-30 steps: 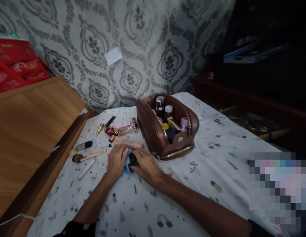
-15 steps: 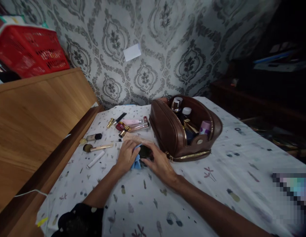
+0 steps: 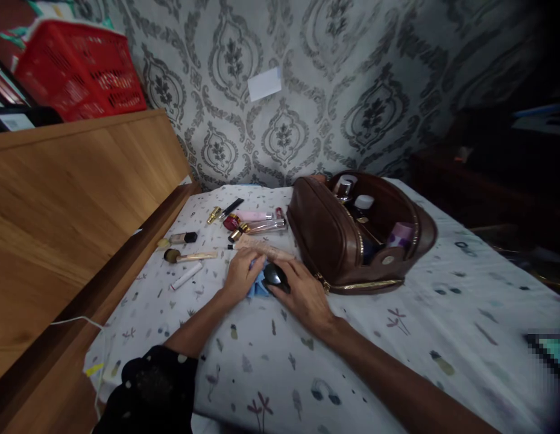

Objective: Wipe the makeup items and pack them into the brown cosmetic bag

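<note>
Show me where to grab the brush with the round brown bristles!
I'd pinch the brush by the far half of its handle, coming from above and from the right, where the left hand is. The brush lies flat: bristles point left, and the long, thin handle runs right. A white tube lies just below it in the picture.

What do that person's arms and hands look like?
The left hand and right hand are bare, without gloves. A loose black sleeve with pale dots and a wavy edge ends on the left forearm. The right forearm is bare as far as it shows.
</note>
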Tool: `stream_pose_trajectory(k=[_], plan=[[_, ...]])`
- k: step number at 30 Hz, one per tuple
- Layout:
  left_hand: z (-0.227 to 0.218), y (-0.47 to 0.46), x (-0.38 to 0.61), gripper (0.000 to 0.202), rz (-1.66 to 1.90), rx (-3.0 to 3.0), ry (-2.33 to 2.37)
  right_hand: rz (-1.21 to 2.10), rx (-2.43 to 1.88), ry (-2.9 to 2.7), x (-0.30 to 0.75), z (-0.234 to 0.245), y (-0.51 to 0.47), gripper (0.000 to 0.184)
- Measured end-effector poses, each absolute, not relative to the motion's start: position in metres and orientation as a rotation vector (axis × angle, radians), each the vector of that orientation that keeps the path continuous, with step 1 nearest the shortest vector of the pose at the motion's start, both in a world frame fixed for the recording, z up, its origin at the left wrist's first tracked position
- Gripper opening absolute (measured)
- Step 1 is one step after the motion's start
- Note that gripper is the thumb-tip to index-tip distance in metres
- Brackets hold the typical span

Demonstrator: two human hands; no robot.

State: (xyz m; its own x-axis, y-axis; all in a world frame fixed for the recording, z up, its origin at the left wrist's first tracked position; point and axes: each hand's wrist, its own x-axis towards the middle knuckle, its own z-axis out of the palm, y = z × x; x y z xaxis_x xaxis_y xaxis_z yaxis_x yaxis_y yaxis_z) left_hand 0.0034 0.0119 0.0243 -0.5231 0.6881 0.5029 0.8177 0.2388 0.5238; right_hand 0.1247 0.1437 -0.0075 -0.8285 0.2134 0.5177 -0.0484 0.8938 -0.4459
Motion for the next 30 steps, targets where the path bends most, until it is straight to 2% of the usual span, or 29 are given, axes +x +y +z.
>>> stream_pose_trajectory(k=[4,7,14,20,30], plan=[[0.030,0.006,-0.005,0.039,-1.370,-1.326,-2.372,0.601,-0.119,-2.520,0.125,-0.008,0.146,0.040],[0.033,0.001,-0.018,0.038,-1.379,-1.169,-2.425,0.607,-0.110,-2.510,0.125,-0.008,0.146,0.039],[0.022,-0.015,-0.056,0.022,-0.790,-1.031,-2.579,0.546,-0.083,-2.419,0.124,-0.009,0.146,0.036],[0.012,-0.027,-0.076,0.027,-0.654,-1.007,-2.699,0.331,-0.053,-2.432,0.123,-0.016,0.145,0.038],[0.011,-0.036,-0.091,0.029,-0.572,-0.829,-2.775,0.341,-0.111,-2.507,0.124,-0.007,0.145,0.041]])
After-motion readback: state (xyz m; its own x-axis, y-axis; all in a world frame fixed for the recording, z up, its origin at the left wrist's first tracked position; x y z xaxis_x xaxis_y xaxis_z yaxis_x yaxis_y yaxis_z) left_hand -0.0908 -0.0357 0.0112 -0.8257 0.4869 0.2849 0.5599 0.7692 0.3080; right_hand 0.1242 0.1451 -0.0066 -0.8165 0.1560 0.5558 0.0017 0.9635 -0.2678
